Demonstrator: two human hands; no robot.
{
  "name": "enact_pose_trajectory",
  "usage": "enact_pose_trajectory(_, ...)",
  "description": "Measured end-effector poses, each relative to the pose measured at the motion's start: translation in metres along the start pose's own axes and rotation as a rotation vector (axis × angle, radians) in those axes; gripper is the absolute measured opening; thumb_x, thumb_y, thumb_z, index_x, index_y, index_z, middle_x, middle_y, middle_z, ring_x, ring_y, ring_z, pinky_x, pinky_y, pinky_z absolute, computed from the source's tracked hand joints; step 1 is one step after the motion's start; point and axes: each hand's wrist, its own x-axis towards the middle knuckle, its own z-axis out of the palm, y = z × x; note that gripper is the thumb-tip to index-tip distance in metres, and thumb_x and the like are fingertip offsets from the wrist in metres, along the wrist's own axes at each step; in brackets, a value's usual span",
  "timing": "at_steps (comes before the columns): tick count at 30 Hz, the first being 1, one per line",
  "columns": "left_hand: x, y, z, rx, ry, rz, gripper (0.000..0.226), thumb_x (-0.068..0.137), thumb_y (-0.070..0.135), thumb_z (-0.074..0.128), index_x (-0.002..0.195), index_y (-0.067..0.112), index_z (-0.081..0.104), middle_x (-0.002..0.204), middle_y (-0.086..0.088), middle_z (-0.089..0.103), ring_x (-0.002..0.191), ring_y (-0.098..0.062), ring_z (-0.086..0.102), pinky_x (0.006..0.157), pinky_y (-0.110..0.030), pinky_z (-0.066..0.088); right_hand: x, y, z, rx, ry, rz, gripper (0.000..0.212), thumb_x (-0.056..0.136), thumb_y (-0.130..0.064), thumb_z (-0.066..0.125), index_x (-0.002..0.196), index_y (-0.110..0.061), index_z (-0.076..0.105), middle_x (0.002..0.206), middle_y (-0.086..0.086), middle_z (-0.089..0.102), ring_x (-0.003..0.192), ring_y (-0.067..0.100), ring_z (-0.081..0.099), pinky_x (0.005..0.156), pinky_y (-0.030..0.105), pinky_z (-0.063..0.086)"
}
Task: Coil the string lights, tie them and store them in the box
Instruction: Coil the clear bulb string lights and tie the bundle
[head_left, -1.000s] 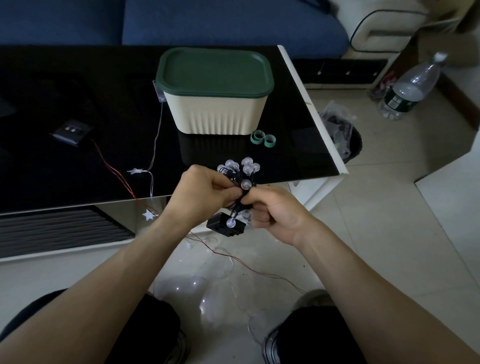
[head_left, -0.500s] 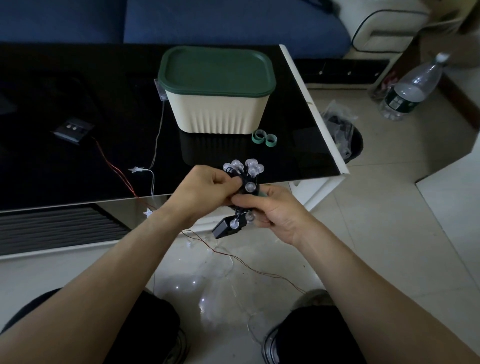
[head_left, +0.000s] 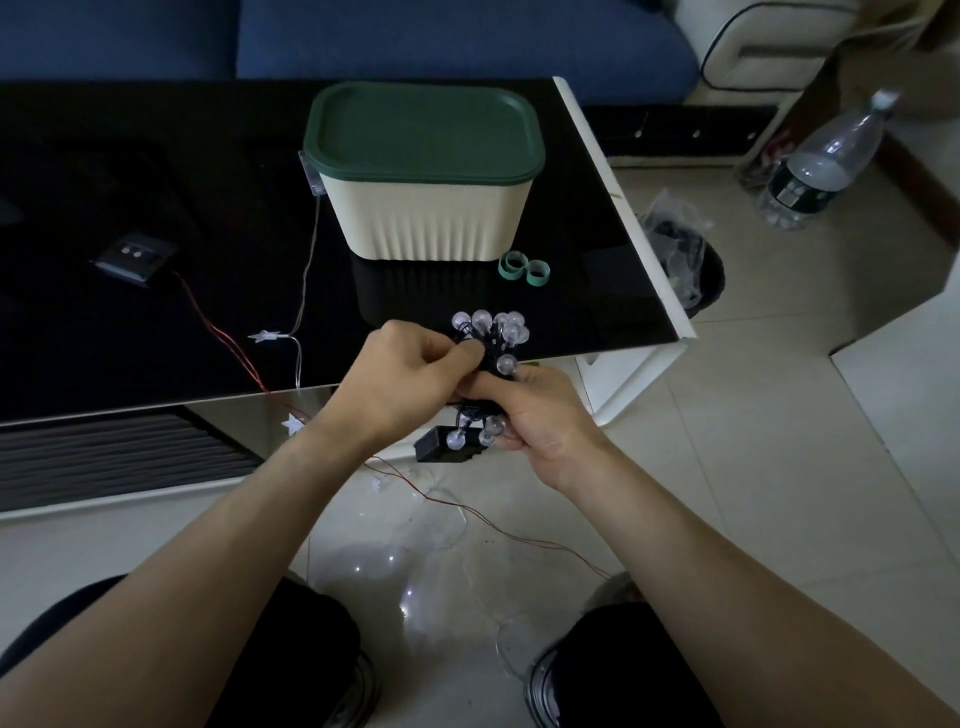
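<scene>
Left hand and right hand apparently pinch string lights.

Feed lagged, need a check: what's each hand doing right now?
Left hand: fingers pinching the coiled lights.
Right hand: fingers gripping the same lights lower down.

dim, underexposed room; pale glare on the floor tiles near the glossy black table, edges bowed by wide-angle.

Our left hand and right hand meet, fingers curled. Thumbs touch between our fingertips.
</scene>
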Motion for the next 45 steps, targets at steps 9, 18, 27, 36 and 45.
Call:
enact_pose_trajectory(9, -0.002, -0.002, 0.004, -0.160, -0.227, -0.033, 0.067, 0.083, 0.061, 0.051, 0.088, -0.005, 0.057, 0.080, -0.011, 0.054, 0.082, -0.024, 0.054, 0.098, -0.058, 0.047, -0.001, 0.002, -0.006, -0.032, 0.060, -0.024, 0.036, 0.077, -0.014, 0.084, 0.058, -0.018, 0.053, 0.043, -0.010, 0.050, 0.039, 0.004, 0.043, 0.048, 0.023, 0.034)
enact_pose_trajectory(18, 0.003, -0.012, 0.002, -0.012, -0.284, 0.075, 0.047, 0.093, -0.011, 0.045, 0.118, 0.021, 0.069, 0.106, 0.003, 0.074, 0.098, -0.009, 0.071, 0.084, -0.023, 0.056, -0.002, -0.001, -0.011, -0.156, 0.007, -0.040, 0.013, 0.080, -0.010, 0.080, 0.078, -0.013, 0.067, 0.047, -0.012, 0.058, 0.041, -0.002, 0.053, 0.042, 0.015, 0.038)
enact_pose_trajectory(27, 0.000, -0.011, -0.003, 0.088, -0.063, 0.188, 0.028, 0.087, 0.004, 0.069, 0.105, 0.025, 0.075, 0.083, 0.002, 0.077, 0.075, -0.022, 0.075, 0.076, -0.036, 0.061, -0.001, -0.006, -0.012, 0.085, -0.127, 0.104, 0.037, 0.080, 0.006, 0.061, 0.058, -0.017, 0.042, 0.051, 0.001, 0.033, 0.045, 0.011, 0.025, 0.044, 0.024, 0.016)
enact_pose_trajectory(36, -0.002, -0.007, 0.000, 0.059, -0.071, 0.211, 0.033, 0.080, -0.003, 0.068, 0.092, 0.028, 0.073, 0.079, -0.015, 0.073, 0.078, -0.034, 0.071, 0.077, -0.043, 0.059, -0.005, -0.005, -0.007, 0.195, -0.086, 0.109, 0.021, 0.084, -0.017, 0.076, 0.065, -0.018, 0.069, 0.044, -0.008, 0.031, 0.042, 0.007, 0.024, 0.043, 0.022, 0.013)
enact_pose_trajectory(45, -0.002, 0.002, -0.013, -0.073, -0.169, 0.099, 0.037, 0.073, 0.003, 0.083, 0.106, 0.016, 0.073, 0.088, 0.007, 0.077, 0.081, -0.007, 0.074, 0.075, -0.015, 0.055, -0.003, -0.005, -0.005, 0.198, -0.037, 0.091, 0.006, 0.084, -0.009, 0.063, 0.084, -0.004, 0.066, 0.055, 0.003, 0.032, 0.042, 0.010, 0.025, 0.039, 0.021, 0.018)
